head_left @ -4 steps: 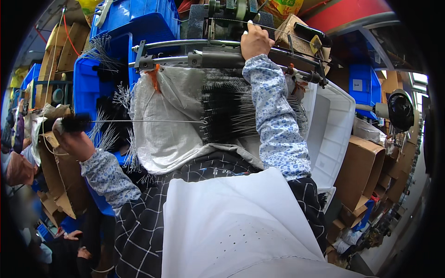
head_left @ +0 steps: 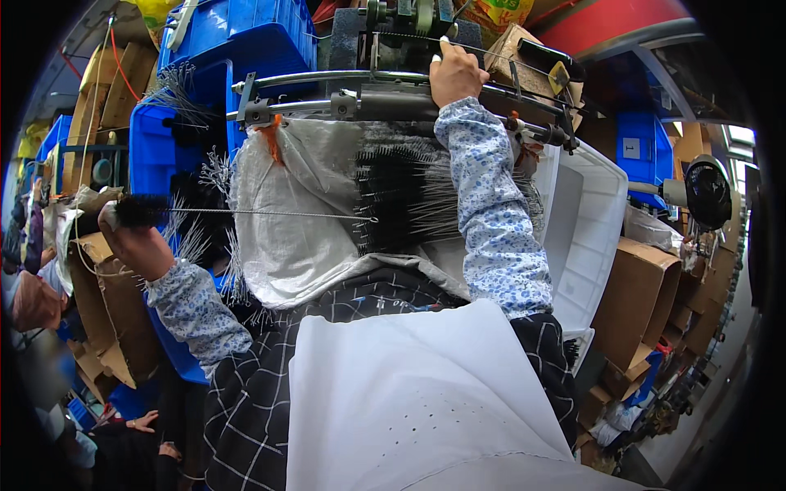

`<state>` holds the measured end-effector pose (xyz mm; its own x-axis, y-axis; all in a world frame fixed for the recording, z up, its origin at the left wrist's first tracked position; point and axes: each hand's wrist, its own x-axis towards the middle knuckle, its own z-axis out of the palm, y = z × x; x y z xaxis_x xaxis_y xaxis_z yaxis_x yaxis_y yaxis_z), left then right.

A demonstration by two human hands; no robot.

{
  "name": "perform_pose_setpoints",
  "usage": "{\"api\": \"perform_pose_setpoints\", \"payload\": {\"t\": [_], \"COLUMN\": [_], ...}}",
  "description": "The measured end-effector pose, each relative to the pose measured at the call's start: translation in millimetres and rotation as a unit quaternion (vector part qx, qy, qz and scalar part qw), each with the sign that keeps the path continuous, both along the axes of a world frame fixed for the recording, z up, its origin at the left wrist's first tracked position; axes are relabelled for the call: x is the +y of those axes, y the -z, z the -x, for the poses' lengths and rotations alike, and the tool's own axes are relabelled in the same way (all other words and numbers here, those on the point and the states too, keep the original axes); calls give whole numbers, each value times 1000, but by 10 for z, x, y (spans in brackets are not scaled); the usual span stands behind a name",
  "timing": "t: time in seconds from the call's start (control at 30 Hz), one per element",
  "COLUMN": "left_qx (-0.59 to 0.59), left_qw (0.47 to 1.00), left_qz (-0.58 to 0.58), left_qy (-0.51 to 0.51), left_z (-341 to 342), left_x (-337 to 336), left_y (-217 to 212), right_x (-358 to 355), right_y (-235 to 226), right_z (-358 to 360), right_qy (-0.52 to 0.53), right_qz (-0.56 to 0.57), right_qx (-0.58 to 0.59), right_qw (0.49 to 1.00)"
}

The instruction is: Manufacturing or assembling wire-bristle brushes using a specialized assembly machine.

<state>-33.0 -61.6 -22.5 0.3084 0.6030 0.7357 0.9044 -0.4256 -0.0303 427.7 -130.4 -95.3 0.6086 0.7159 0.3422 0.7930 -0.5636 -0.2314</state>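
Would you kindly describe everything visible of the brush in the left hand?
The brush has a black, bushy bristle head and a long, thin, metallic-looking stem that appears twisted, ending in a small loop. The left hand grips it by the head; the stem extends rightward, nearly level, across the whitish sheet. Whether they touch is unclear.

White label (head_left: pixel 630 148), square, bearing a single short dark character; stands on the front wall of a blue bin (head_left: pixel 649 176), upper right of the frame. Yellow bag (head_left: pixel 509 11), top edge, right of centre; carries coloured print, cut by the frame's rim, not fully legible. Dark checked cloth (head_left: pixel 368 288), centre; small coloured marks, too small to tell whether lettering.
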Motion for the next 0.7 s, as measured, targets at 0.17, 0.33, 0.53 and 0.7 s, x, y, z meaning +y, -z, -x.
{"api": "perform_pose_setpoints", "payload": {"t": [0.17, 0.33, 0.53, 0.7], "left_qx": [-736, -449, -626, -596], "left_qw": [613, 871, 569, 561], "left_qz": [196, 158, 423, 469], "left_qy": [209, 125, 324, 332], "left_z": [-221, -718, -1664, -1803], "left_x": [-62, -180, -367, -501], "left_y": [-45, 18, -1, 36], "right_x": [-261, -394, -467, -979], "right_y": [14, -113, -229, -397], "right_z": [-420, -1013, -1341, -1738], "right_qy": [3, -27, 56, -147], "right_qz": [-12, 66, 266, 161], "right_qx": [-1, 163, -72, 118], "right_qw": [1000, 984, 960, 969]}}
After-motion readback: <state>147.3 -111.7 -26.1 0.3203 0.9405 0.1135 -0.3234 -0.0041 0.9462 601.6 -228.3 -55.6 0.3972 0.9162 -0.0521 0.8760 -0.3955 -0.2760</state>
